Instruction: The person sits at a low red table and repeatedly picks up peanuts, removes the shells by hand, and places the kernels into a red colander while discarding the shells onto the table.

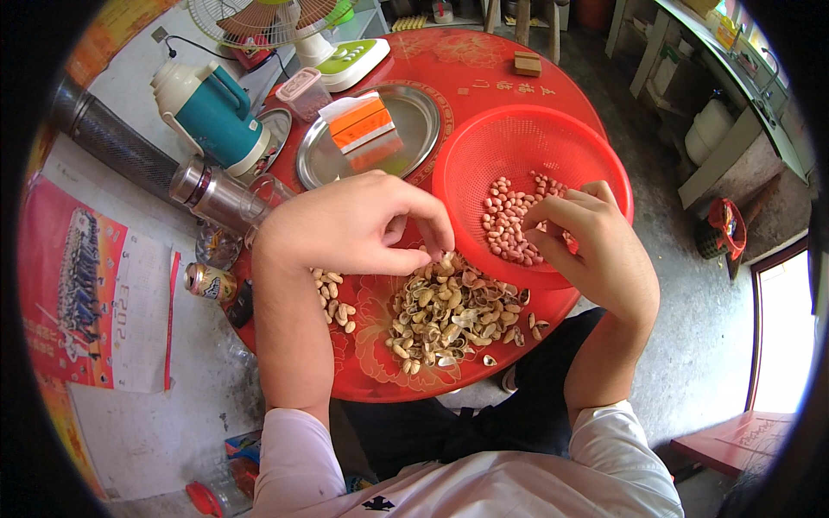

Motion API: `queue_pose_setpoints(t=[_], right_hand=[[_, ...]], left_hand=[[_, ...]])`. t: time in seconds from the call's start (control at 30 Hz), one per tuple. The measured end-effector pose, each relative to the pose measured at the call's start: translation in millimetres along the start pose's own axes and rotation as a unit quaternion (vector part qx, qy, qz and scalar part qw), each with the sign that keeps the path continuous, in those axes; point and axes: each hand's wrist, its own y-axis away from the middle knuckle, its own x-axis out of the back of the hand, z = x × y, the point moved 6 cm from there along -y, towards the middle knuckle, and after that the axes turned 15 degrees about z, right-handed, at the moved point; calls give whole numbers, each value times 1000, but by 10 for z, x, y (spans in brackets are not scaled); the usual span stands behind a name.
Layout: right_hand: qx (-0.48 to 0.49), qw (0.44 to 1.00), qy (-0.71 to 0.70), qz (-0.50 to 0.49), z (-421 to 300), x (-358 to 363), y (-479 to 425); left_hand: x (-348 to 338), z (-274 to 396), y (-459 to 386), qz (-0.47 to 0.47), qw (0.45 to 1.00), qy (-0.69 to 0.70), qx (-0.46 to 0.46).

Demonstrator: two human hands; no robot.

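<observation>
A heap of split peanut shells lies on the red round table in front of me. My left hand hangs over the heap's far edge, thumb and fingertips close together beside a pale shell; whether they grip it is unclear. Beyond the heap stands a red plastic colander with shelled pink peanut kernels in its bottom. Over its near right side, my right hand is bent downward with fingers curled; its fingertips partly hide what is there. Some unshelled peanuts lie beside my left forearm.
Behind my left hand are a round metal tray with an orange box, a steel-capped bottle and a teal thermos jug. A drink can is at left. A fan and a wooden block stand farther back.
</observation>
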Motion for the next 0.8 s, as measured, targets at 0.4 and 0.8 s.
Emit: queue_pose_setpoints(t=[0.4,0.8], right_hand=[[-2,1000,-8,-3,-5,24,-13],[11,1000,-9,18,-10,116,3]], left_hand=[[444,-1340,516,194,887,-25,419],[160,-1645,239,108,810,-179,547]])
